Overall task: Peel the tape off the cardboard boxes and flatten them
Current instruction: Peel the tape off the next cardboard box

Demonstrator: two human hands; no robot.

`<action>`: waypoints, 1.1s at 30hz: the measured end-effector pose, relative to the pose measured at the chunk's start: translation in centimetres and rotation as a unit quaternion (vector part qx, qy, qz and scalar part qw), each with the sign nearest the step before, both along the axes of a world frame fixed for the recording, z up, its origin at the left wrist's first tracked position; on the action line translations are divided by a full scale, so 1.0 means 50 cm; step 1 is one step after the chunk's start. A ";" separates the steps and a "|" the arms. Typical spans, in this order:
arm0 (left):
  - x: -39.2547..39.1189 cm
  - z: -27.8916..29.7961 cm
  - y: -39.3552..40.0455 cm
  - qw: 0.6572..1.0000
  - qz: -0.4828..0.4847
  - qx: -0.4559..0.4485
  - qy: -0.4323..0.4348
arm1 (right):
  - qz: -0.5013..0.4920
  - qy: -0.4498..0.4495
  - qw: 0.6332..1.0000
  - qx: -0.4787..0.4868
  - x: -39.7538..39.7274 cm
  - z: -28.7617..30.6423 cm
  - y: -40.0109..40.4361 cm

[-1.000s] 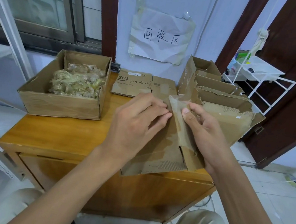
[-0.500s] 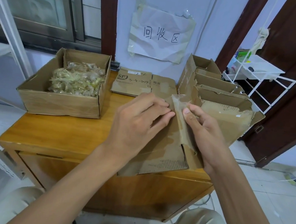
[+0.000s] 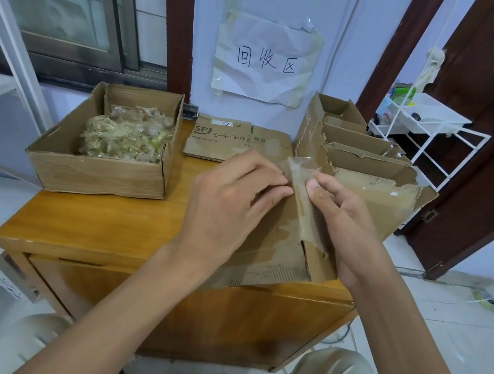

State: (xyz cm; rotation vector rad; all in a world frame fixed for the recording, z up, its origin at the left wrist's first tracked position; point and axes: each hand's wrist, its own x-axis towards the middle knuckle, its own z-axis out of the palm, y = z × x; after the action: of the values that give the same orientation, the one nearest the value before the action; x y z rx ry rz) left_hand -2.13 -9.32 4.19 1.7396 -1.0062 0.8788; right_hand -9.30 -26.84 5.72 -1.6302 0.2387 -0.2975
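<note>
While a box of wadded, spent tape [image 3: 124,134] sits at the far left of the wooden cabinet top [image 3: 94,223], a person works a strip loose from the cardboard box [image 3: 276,250] lying at the front edge. A flattened carton [image 3: 238,139] rests behind, against the wall. The left hand [image 3: 232,203], fingers curled and pressed down, pins the panel beside the seam; whether it also grips anything cannot be told. Just to its right, the tape strip [image 3: 305,192] stands lifted from the board, its upper end crumpled. The right hand [image 3: 342,217] is closed on that strip, thumb against its face, with the fingers hidden behind. More open boxes [image 3: 361,143] are stacked at the far right. The tape looks thin, limp and clingy, likely to tear or stick to itself, so the grip probably belongs low, close to where it leaves the board. The cardboard appears light, fairly stiff, already torn along its edges, and best held flat near the seam.
</note>
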 end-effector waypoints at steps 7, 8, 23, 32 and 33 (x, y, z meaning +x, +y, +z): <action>-0.024 0.017 -0.002 0.986 0.117 0.097 -0.074 | 0.001 -0.010 1.000 -0.010 -0.001 0.001 0.001; -0.024 0.017 0.000 0.980 0.134 0.117 -0.088 | 0.000 -0.011 1.000 -0.015 -0.002 0.002 0.001; -0.020 -0.003 -0.009 0.996 0.010 0.041 0.076 | -0.029 -0.023 0.999 0.026 -0.001 -0.004 0.008; -0.040 0.012 -0.006 0.979 0.160 0.107 -0.065 | -0.055 -0.039 0.997 -0.036 0.000 0.001 0.014; -0.041 0.014 -0.009 0.974 0.171 0.123 -0.083 | -0.058 -0.041 0.997 -0.038 0.000 0.001 0.015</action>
State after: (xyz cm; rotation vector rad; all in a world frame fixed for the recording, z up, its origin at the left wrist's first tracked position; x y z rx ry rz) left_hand -4.18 -9.77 4.90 2.1193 -0.9704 1.1718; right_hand -9.32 -26.08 5.75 -1.6782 0.2615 -0.4658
